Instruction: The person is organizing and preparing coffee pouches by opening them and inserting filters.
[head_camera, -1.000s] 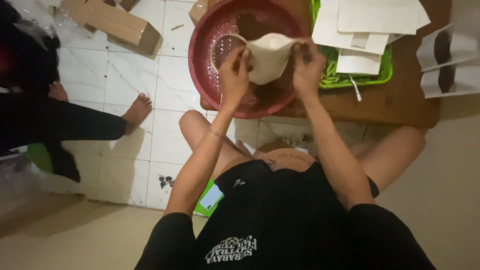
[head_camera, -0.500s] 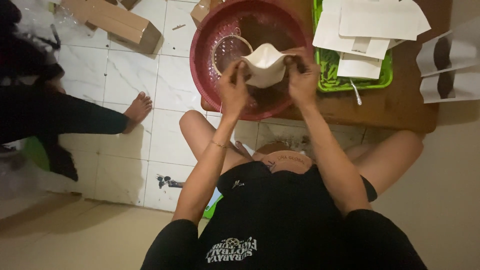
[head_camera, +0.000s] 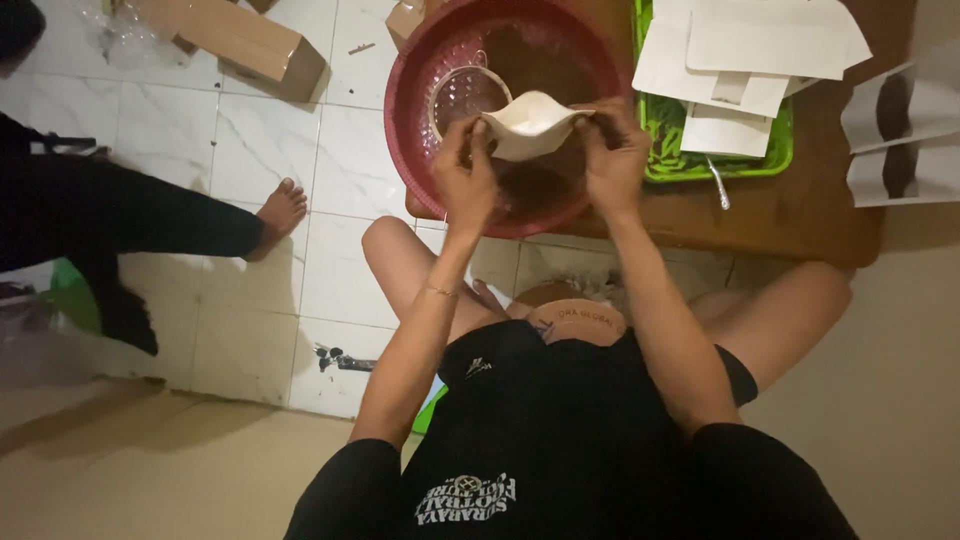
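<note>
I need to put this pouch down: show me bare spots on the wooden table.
Bare wood lies on the table in front of the green tray, left of the two white bags. The red basin and the paper-stacked tray crowd the rest. Both hands hold the white pouch over the basin.

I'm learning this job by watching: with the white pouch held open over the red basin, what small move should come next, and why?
Probably free one hand to scoop filling, keeping the other on the rim. Both the left hand and the right hand pinch the white pouch open above the red basin of dark contents, and a clear cup lies inside beside it.
</note>
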